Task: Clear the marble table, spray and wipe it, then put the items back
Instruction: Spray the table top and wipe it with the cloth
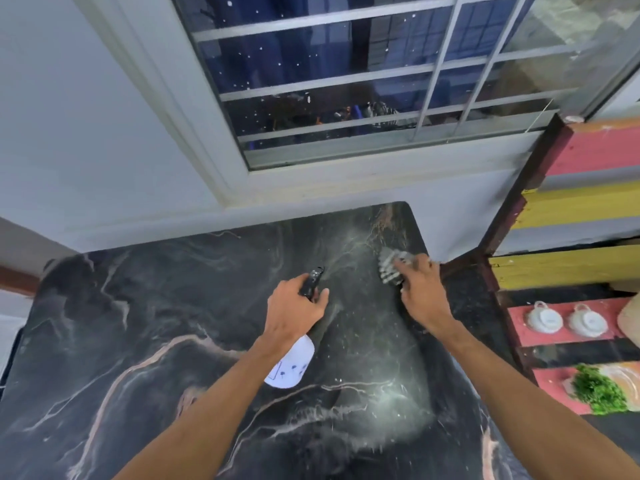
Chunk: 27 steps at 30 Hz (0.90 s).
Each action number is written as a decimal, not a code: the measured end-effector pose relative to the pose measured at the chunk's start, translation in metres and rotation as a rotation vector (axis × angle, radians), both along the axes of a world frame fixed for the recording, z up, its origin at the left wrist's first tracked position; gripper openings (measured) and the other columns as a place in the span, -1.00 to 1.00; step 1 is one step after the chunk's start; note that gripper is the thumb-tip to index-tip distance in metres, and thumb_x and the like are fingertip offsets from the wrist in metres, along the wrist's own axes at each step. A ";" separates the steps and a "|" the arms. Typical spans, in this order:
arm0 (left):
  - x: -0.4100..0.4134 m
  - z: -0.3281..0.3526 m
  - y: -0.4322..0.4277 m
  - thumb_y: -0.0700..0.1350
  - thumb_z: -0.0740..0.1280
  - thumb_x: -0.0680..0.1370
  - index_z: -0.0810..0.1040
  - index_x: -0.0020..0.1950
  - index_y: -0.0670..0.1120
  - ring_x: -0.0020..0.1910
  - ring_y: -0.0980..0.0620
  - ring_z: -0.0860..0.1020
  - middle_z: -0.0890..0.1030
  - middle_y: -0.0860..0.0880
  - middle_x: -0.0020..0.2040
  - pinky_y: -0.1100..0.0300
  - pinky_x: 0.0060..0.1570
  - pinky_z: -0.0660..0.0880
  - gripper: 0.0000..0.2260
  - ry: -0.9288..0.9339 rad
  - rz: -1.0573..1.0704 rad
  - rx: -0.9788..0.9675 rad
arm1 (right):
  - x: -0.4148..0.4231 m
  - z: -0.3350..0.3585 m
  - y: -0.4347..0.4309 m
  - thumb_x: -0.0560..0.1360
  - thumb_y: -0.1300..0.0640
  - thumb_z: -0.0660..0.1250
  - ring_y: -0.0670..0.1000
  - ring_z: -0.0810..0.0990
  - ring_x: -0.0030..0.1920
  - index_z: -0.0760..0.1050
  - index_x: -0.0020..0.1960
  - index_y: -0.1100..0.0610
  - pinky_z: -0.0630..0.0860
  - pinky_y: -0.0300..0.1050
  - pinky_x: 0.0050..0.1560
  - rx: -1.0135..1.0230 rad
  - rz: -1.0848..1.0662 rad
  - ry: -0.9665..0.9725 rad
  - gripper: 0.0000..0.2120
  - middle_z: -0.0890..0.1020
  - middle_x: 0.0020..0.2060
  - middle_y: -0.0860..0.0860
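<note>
Two hands are busy over the dark marble table, so the step in hand seems to be the spraying and wiping. The left hand has its fingers curled round the black head of a white spray bottle, held above the middle of the table with the nozzle pointing toward the far right corner. The right hand presses a grey-and-white striped cloth on the stone near that corner, its fingers bent over the cloth and gripping it. Pale wet patches lie on the right half of the surface, while the left half looks dry, so I judge the cleaning only partly done. The next move probably calls for pulling the cloth through the wet spots with even pressure, then spraying the left side. Just beside the table on the right is a painted wooden slat rack carrying two overturned white cups and a green leafy bunch, which probably wait to go back. The cloth is near the table edge, so a wide stroke could touch the rack.
</note>
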<state>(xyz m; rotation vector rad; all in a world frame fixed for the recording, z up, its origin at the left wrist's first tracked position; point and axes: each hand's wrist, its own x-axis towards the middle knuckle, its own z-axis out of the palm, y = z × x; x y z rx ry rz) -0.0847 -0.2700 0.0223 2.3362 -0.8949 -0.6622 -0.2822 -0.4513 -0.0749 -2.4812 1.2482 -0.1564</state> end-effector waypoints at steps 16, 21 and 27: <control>0.036 0.002 0.199 0.02 0.45 0.51 0.40 -0.34 -0.08 -0.35 -0.12 0.56 0.54 -0.04 -0.43 0.05 -0.21 0.54 -0.65 -0.003 0.173 -0.042 | 0.109 0.005 0.141 0.41 0.35 0.23 0.32 0.39 0.16 0.53 0.32 0.02 0.38 0.08 0.17 0.022 -0.198 -0.031 -0.48 0.41 0.20 0.24; 0.059 0.003 0.273 0.08 0.44 0.52 0.50 -0.27 -0.04 -0.31 -0.07 0.60 0.59 0.05 -0.39 0.04 -0.16 0.59 -0.73 -0.003 0.197 -0.050 | 0.165 -0.004 0.284 0.39 0.36 0.24 0.19 0.37 0.17 0.50 0.35 -0.02 0.43 0.04 0.19 0.021 0.493 -0.083 -0.42 0.43 0.19 0.13; 0.081 0.005 0.348 0.06 0.49 0.49 0.54 -0.28 -0.07 -0.29 -0.04 0.61 0.62 0.07 -0.38 0.07 -0.16 0.57 -0.73 -0.028 0.312 -0.124 | 0.187 0.007 0.315 0.41 0.37 0.23 0.24 0.36 0.23 0.46 0.37 -0.06 0.50 0.18 0.19 0.045 0.070 -0.016 -0.40 0.35 0.28 0.14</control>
